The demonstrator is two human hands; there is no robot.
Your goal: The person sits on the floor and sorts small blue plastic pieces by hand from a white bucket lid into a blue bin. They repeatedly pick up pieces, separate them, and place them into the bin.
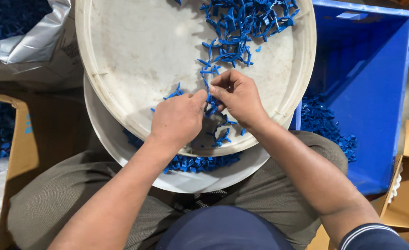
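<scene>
One camera sits on the person's head. It looks straight down, from close up, at the lap, the round white plastic tray (121, 55) and both arms.

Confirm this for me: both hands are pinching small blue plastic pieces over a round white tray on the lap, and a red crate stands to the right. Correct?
Not quite: the crate is blue, not red, as the head view shows. The rest holds: the left hand and right hand pinch small blue plastic pieces over the round white tray on the lap.
</scene>
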